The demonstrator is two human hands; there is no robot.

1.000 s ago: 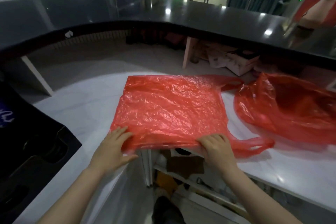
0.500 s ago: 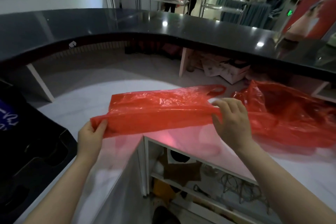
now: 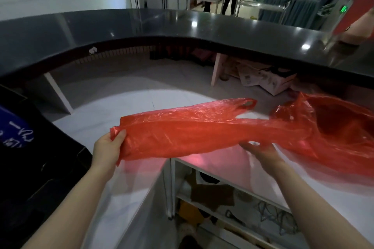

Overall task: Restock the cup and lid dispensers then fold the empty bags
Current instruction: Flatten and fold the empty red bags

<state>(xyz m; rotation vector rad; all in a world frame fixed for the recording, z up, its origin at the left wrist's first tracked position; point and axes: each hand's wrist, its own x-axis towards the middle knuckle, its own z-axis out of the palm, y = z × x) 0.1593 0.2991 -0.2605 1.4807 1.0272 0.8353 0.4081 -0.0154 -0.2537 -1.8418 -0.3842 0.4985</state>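
A red plastic bag [image 3: 182,131], folded into a long strip, hangs a little above the white counter [image 3: 141,99]. My left hand [image 3: 109,147] pinches its left end between thumb and fingers. My right hand [image 3: 261,151] is under the strip's right part, palm up, fingers curled against the plastic. The bag's handle loop [image 3: 245,105] points to the far right. A second red bag [image 3: 340,129] lies loose and crumpled on the counter at the right, partly overlapped by the first one. No cups, lids or dispensers show.
A dark raised counter [image 3: 182,24] curves around the back. A black box [image 3: 30,147] sits at the left edge. Open shelves [image 3: 222,194] with cables and clutter lie below the counter's front edge. Cardboard boxes [image 3: 269,81] stand under the far counter. People stand in the background.
The bag lay flat with both hands on its near edge. Its near edge went over to the far side. The strip is now lifted, and my right hand has moved from on top to beneath it.
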